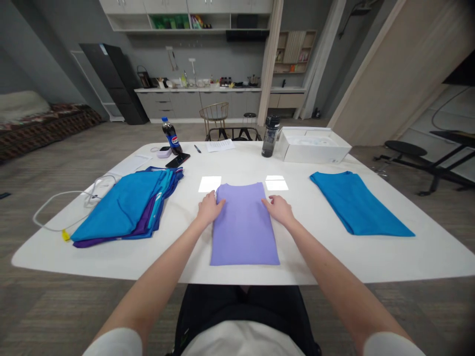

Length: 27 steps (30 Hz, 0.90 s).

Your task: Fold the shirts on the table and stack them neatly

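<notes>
A lavender garment, folded into a neat rectangle, lies flat on the white table in front of me. Its far edge dips slightly between two raised corners. My left hand grips its left side near the far corner, thumb on top of the fabric. On the opposite side my right hand has its fingers curled in and its thumb at the fabric's edge. The fingertips under the cloth are partly hidden. A folded blue garment lies apart on the right. To the left is a stack of blue and purple garments.
Along the table's far side stand a cola bottle, a phone, a pen, papers, a dark drink bottle and a white box. A white cable hangs over the left edge.
</notes>
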Each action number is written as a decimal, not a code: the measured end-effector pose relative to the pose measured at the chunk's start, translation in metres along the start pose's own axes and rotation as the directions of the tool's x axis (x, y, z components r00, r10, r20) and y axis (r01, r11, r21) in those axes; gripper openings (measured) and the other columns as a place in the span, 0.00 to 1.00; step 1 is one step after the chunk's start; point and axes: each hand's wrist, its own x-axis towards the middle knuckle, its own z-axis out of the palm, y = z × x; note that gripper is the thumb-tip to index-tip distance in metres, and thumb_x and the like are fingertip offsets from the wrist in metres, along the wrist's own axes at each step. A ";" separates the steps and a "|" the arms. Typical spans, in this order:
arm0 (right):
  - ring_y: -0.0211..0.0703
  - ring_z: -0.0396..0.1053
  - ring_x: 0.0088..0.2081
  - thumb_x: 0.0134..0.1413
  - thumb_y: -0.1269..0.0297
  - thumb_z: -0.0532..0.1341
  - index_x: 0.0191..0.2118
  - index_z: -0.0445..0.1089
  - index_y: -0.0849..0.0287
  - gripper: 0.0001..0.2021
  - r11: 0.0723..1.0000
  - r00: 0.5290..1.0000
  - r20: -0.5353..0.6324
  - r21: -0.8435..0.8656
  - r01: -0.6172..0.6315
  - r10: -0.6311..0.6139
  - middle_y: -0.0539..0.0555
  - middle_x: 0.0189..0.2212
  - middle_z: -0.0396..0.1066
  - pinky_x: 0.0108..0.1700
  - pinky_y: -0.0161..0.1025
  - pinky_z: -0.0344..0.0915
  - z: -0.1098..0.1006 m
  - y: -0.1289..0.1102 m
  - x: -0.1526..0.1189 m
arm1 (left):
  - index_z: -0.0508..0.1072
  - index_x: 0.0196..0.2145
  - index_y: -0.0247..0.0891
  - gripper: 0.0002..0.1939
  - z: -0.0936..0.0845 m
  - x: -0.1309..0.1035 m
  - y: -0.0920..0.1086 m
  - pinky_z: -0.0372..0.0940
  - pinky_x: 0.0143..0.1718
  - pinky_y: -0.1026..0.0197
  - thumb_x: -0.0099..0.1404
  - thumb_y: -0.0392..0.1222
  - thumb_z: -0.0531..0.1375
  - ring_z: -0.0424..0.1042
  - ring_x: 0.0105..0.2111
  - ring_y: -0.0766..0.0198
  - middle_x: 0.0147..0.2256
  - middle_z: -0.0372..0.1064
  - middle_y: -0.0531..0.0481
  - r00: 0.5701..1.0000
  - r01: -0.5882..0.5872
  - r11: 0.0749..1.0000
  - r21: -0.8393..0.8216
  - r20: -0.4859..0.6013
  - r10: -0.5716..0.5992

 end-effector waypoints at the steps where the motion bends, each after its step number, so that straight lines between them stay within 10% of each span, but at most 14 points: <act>1: 0.57 0.71 0.54 0.64 0.42 0.54 0.58 0.71 0.61 0.30 0.999 0.999 0.014 -0.009 -0.043 0.043 0.65 0.53 0.74 0.53 0.49 0.64 0.001 -0.009 0.015 | 0.59 0.65 0.35 0.31 0.003 0.016 0.007 0.61 0.57 0.45 0.71 0.55 0.55 0.66 0.61 0.44 0.60 0.66 0.32 1.000 0.026 1.000 0.007 0.001 -0.026; 13: 0.55 0.71 0.53 0.67 0.57 0.54 0.49 0.72 0.57 0.14 0.996 1.000 -0.012 -0.087 0.016 -0.018 0.62 0.49 0.75 0.52 0.52 0.63 0.024 -0.021 0.037 | 0.72 0.47 0.36 0.15 0.021 0.049 0.025 0.65 0.52 0.46 0.68 0.48 0.59 0.73 0.54 0.43 0.51 0.74 0.32 0.986 0.154 0.988 0.002 0.066 -0.154; 20: 0.48 0.71 0.40 0.68 0.57 0.51 0.39 0.65 0.55 0.10 0.984 0.972 -0.214 0.123 0.129 -0.101 0.56 0.37 0.75 0.40 0.39 0.60 0.003 0.017 0.003 | 0.68 0.47 0.43 0.10 0.016 0.025 0.047 0.66 0.44 0.63 0.72 0.47 0.53 0.74 0.41 0.63 0.42 0.76 0.51 0.986 -0.159 0.921 -0.356 -0.106 0.129; 27: 0.45 0.65 0.32 0.68 0.54 0.52 0.34 0.60 0.53 0.11 0.905 0.859 -0.511 0.347 0.246 -0.038 0.51 0.29 0.67 0.37 0.39 0.59 -0.050 0.085 -0.063 | 0.69 0.47 0.43 0.11 0.021 -0.007 0.132 0.66 0.46 0.62 0.70 0.46 0.54 0.72 0.41 0.62 0.41 0.75 0.51 0.897 -0.438 0.717 -0.543 -0.213 0.387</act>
